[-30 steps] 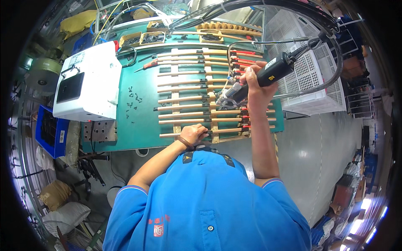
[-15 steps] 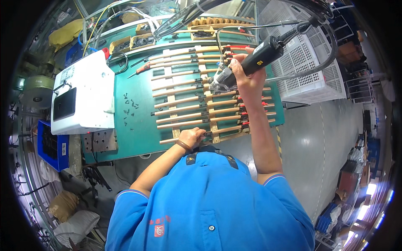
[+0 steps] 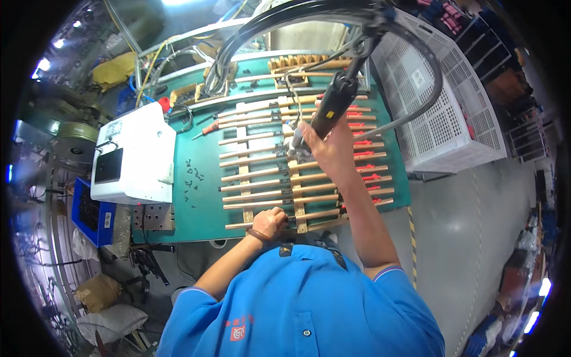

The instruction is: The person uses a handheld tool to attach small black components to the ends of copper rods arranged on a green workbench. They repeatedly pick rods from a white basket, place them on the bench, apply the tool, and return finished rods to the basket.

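My right hand (image 3: 331, 149) is wrapped round a black electric screwdriver (image 3: 334, 107) with a metal head. Its tip sits over the middle of a row of slim wooden sticks (image 3: 250, 189), and the exact contact point is hidden. The sticks lie side by side across two wooden rails (image 3: 246, 132). Small black fittings sit along their middles, and red pieces (image 3: 364, 156) show near their right ends. At the near edge of the row, my left hand (image 3: 269, 222) is closed on the nearest wooden stick (image 3: 234, 226), fingers curled and partly hidden.
A white machine (image 3: 135, 156) stands on the left of the green table (image 3: 199, 223). Small black parts (image 3: 191, 172) and a red-handled screwdriver (image 3: 206, 130) lie beside the sticks. White perforated crates (image 3: 437, 107) stand at right. Thick hoses arch overhead. A blue bin (image 3: 94, 213) hangs lower left.
The whole view has shifted, so the table sits lower in it. The electric screwdriver has swung to a steeper angle and left, with my right hand. My left hand stays at the nearest stick.
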A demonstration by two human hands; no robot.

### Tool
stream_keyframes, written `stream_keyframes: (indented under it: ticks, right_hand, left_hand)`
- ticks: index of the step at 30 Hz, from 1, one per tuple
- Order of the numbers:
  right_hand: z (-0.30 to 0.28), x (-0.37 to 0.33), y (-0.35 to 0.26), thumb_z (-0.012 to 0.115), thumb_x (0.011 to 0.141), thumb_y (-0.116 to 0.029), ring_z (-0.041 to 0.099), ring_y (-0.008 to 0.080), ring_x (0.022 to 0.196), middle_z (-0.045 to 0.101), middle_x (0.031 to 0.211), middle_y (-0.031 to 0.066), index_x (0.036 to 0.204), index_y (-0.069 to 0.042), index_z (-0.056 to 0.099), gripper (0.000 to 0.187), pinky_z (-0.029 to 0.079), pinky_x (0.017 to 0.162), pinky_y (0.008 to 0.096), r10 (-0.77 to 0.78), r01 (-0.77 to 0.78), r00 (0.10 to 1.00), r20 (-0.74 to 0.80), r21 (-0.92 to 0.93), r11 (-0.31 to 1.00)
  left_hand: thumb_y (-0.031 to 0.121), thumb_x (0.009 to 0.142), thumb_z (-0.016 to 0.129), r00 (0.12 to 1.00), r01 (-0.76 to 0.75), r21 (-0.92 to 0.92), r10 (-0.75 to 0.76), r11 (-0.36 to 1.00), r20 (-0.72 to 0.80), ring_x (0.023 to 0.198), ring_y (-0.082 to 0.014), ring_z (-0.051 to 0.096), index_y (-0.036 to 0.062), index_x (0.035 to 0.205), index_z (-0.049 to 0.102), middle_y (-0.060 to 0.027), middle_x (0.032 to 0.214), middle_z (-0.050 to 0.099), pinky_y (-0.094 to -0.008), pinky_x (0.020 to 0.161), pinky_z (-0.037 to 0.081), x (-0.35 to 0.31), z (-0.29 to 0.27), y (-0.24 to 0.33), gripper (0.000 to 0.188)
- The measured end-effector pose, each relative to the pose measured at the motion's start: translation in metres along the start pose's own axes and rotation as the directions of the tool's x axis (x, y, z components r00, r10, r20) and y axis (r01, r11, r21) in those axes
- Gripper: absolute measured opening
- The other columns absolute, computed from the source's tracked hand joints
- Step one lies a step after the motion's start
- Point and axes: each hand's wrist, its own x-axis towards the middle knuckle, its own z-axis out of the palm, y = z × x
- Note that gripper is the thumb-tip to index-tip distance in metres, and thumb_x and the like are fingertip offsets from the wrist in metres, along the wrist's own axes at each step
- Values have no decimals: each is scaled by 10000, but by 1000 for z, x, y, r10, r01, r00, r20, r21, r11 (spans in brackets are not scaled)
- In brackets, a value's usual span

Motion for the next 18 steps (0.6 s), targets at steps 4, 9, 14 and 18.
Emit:
stream_keyframes:
  ticks: [4, 9, 14, 18]
  right_hand:
    - [-32, -25, 15, 735, 771, -189, 497, 358, 1112, 432, 1250, 233, 1419, 23, 164, 889, 455, 885, 395, -128, 138, 985, 119, -81, 987]
    - [-100, -115, 23, 696, 766, -129, 503, 368, 1151, 470, 1284, 224, 1329, 8, 385, 658, 438, 947, 407, -346, 430, 857, 381, -161, 888]
    - [-239, -169, 123, 705, 745, -189, 526, 323, 1119, 511, 1254, 174, 1230, -30, 504, 549, 453, 927, 395, -143, 391, 795, 589, -318, 864]
    - [-295, -155, 170, 803, 630, -271, 368, 320, 1260, 384, 1374, 154, 1373, -69, 370, 883, 341, 1016, 418, 155, 291, 830, 535, -654, 698]
  left_hand:
    - [106, 683, 687, 983, 53, 13, -50, 999, -178, 888, -240, 608, 94, 928, 615, -55, 970, 620, -353, 725, 472, 19, -32, 70, 255]
    - [112, 799, 700, 802, 537, -756, -503, 375, 321, 819, -152, 642, 37, 1018, 649, -71, 889, 683, -297, 689, 517, 23, 32, 152, 236]
    - [187, 879, 646, 403, 95, -870, -780, -484, 478, 782, -163, 630, 38, 1088, 564, -50, 926, 640, -258, 671, 519, 44, 141, 129, 269]
    - [200, 887, 633, 569, -222, -748, -706, -625, 422, 881, -180, 612, 34, 1005, 553, -85, 958, 628, -285, 764, 516, 80, 146, 129, 219]
